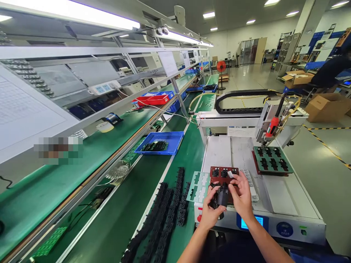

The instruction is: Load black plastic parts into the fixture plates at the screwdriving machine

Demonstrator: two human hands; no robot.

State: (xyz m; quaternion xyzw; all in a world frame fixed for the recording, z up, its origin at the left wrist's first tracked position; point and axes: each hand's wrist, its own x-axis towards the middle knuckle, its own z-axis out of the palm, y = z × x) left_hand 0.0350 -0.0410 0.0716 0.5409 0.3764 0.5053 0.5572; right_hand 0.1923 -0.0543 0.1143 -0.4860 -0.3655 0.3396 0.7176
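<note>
Both hands are out over the near edge of a white benchtop machine (pixel 216 149), right of centre in the lower part of the frame. The left hand (pixel 214 204) has its grip closed around a black ribbed part (pixel 223 195), held above a dark red fixture plate (pixel 217 169) with more black pieces in its pockets. The right hand (pixel 241 191) is just beside that part, fingers bent and thumb towards it; a small white piece (pixel 230 174) shows by its fingertips, but from here I cannot tell whether its grip is closed on anything.

A pale green cut-out plate (pixel 199 186) lies just left of the fixture. Farther right on the machine, a green-topped fixture (pixel 273 160) carries two rows of black parts, under a red-bodied tool head (pixel 272 128) on the gantry (pixel 238 117). A lit blue screen (pixel 255 221) shows on the machine's front.

Long strips of black parts (pixel 161 223) lie on the green bench (pixel 175 166) at bottom centre, and a blue tray (pixel 175 140) with dark pieces in it sits above them in the frame. Red bins (pixel 156 99) stand in the upper middle, and at the right edge a person in dark clothing (pixel 329 73) leans forward
</note>
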